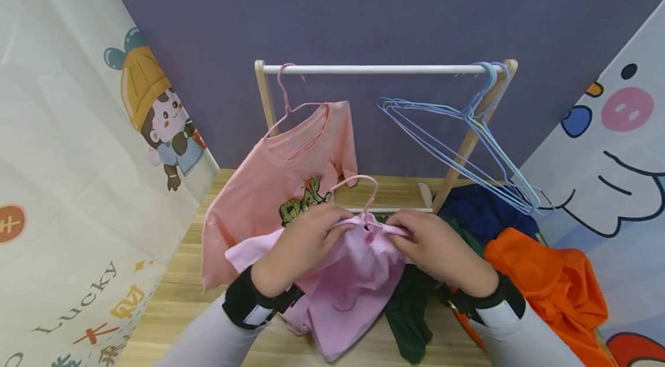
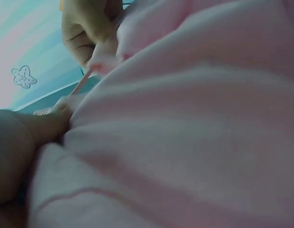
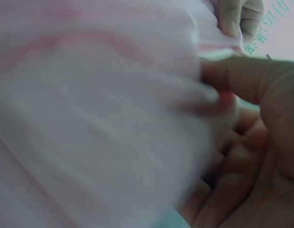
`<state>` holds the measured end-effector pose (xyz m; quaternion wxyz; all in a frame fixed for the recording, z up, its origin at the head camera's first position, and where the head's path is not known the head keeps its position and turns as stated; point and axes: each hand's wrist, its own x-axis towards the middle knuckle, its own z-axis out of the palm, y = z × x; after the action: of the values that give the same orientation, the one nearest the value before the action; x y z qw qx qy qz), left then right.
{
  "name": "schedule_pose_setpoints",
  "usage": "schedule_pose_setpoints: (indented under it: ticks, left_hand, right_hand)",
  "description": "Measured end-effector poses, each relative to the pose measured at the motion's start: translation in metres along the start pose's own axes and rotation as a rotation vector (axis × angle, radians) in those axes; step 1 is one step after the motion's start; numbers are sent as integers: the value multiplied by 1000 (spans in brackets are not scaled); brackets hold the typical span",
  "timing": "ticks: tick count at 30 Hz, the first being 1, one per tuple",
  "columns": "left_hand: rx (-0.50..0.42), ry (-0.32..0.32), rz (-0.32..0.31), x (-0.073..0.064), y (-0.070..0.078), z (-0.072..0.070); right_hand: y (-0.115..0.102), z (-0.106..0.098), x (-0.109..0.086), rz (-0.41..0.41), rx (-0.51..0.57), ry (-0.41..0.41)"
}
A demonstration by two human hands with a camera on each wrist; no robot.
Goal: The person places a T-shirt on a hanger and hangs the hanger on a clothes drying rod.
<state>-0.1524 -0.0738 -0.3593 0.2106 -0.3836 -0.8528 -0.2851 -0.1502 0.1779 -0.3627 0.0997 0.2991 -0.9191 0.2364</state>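
A light pink shirt (image 1: 353, 292) hangs bunched between my two hands, its lower part drooping toward the wooden surface. Out of its neckline rises the hook of a pink hanger (image 1: 370, 182). My left hand (image 1: 306, 240) pinches the neckline on the left, thumb over the cloth. On the other side my right hand (image 1: 441, 246) grips the collar edge with curled fingers and thumb. In the left wrist view a short stretch of the hanger (image 2: 82, 81) shows between the hands. The shirt (image 3: 99, 123) fills most of the right wrist view, blurred.
Behind stands a clothes rack with a white rail (image 1: 374, 69). A peach shirt (image 1: 280, 182) hangs there from a pink hanger at left; several blue hangers (image 1: 467, 116) hang at right. Orange (image 1: 550, 286), dark green (image 1: 410, 309) and navy (image 1: 473, 211) clothes lie on the wooden surface (image 1: 171, 309).
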Motion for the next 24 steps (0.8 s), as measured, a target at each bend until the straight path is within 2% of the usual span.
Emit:
schedule_pose_setpoints:
  ticks: [3, 7, 14, 21, 24]
  left_hand:
    - [62, -91, 2, 4, -2, -9]
    - [116, -163, -11, 5, -6, -20]
    - [145, -174, -47, 0, -19, -33]
    - [162, -187, -90, -13, -34, -42]
    - [147, -202, -97, -17, -37, -44]
  right_hand:
    - [0, -10, 3, 22, -3, -88]
    - [2, -21, 6, 41, 19, -84]
    - [14, -32, -1, 105, 31, -5]
    - [26, -38, -10, 116, 34, 86]
    - [31, -39, -14, 131, 43, 92]
